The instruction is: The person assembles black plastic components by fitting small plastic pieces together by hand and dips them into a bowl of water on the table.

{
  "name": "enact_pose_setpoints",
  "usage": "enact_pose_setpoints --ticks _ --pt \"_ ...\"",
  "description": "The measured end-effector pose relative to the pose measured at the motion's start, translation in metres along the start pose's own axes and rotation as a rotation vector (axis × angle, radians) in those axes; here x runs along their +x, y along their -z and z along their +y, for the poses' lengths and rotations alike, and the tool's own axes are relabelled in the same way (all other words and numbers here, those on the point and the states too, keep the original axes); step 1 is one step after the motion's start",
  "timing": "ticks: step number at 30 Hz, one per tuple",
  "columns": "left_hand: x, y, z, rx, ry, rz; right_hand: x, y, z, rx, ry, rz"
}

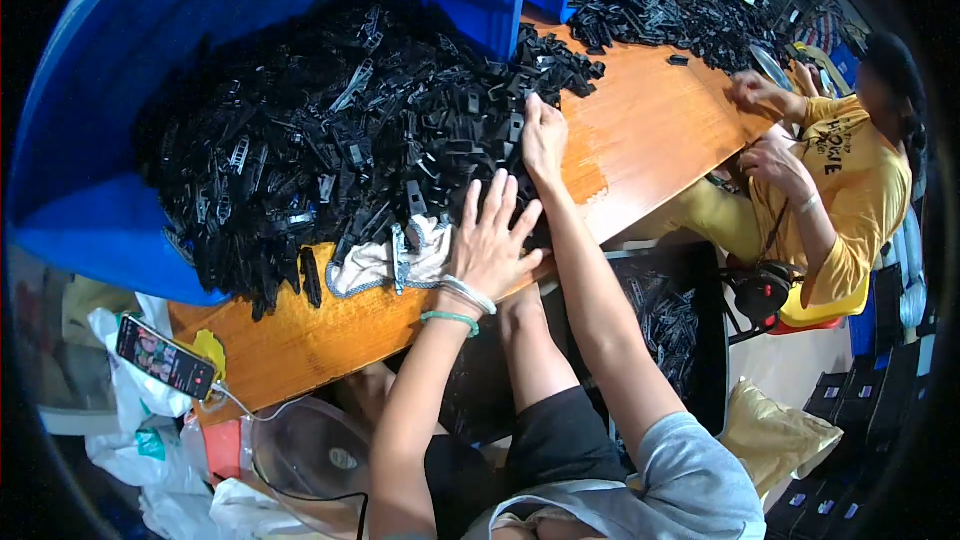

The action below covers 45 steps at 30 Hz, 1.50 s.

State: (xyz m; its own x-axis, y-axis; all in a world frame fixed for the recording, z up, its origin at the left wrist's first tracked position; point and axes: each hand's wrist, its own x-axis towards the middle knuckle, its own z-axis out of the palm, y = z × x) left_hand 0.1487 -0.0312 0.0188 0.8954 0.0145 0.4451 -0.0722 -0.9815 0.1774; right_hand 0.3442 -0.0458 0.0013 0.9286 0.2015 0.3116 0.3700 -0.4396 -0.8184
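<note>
A large heap of small black plastic clip-like pieces (330,120) spills from a blue bin onto the wooden table (300,340). My left hand (492,245) lies palm down at the heap's near edge, its fingers spread over the pieces. Farther off, at the heap's right edge, my right hand (544,143) is curled closed against the pieces; whatever lies inside its fingers is hidden. Beside my left hand rests a whitish cloth (375,270) with a blue-grey edge. On the cloth lies a pale, narrow clip-shaped piece (399,258).
The blue bin (90,90) rises behind the heap. At right, a person in a yellow shirt (850,180) sits at the table, hands near another black pile (680,15). A phone (165,358) with a cable stands at the left corner. Below is a black crate (712,330) of pieces.
</note>
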Motion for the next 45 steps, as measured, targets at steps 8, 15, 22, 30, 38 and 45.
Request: enact_pose_setpoints --ticks 8,15,22,30,38,45 --pt "-0.02 0.013 0.001 0.033 0.072 0.042 -0.031 -0.021 -0.028 0.067 0.047 0.058" --pt "-0.003 0.0 0.018 0.145 0.138 0.118 -0.01 0.033 0.001 0.33 0.174 -0.303" --pt "-0.005 0.004 0.022 0.095 0.109 0.262 -0.108 0.083 0.019 0.038 0.414 -0.246" --pt "-0.074 0.056 0.018 0.152 0.397 0.602 -0.12 0.086 0.02 -0.143 0.561 -0.011" --pt "-0.127 0.055 -0.024 -0.055 0.594 0.587 -0.22 0.072 -0.042 -0.06 0.877 -0.233" --pt "-0.121 0.056 -0.034 -0.087 0.536 0.492 -0.234 0.058 -0.047 -0.09 0.867 -0.286"
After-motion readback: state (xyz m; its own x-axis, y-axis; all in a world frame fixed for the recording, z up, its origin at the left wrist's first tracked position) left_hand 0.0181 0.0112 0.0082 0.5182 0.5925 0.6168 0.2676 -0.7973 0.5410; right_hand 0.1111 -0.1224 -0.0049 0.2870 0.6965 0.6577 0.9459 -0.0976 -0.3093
